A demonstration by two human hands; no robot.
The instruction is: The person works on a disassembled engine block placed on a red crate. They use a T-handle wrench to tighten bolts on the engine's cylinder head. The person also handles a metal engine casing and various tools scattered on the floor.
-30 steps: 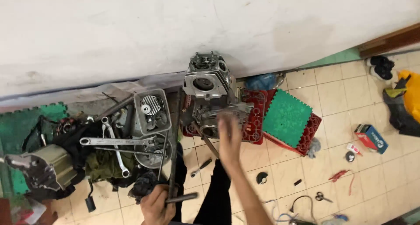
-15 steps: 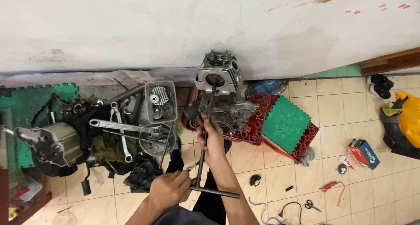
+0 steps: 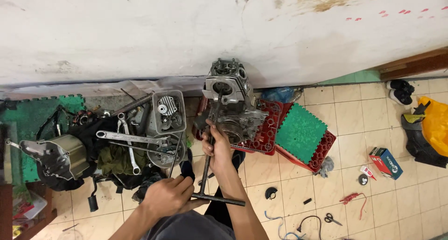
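Observation:
A grey motorcycle engine [image 3: 229, 102] stands on a red plastic crate [image 3: 267, 128] against the white wall. A long black T-handle wrench [image 3: 209, 164] runs from the engine's side down toward me. My right hand [image 3: 215, 144] grips its shaft close to the engine. My left hand [image 3: 169, 196] is closed at the left end of the crossbar near my lap.
Left of the engine lie a metal tray with engine parts [image 3: 167, 111], long spanners [image 3: 126, 138], dark rags and a grey engine cover [image 3: 58, 156]. A green mat [image 3: 301, 133] tops another red crate. Scissors [image 3: 332, 218], a blue and red box [image 3: 386, 162] and small parts dot the tiled floor.
My view has shifted a little, so the engine sits nearer the middle. My right hand has come off the engine onto the wrench shaft, and my left hand has brought the crossbar up.

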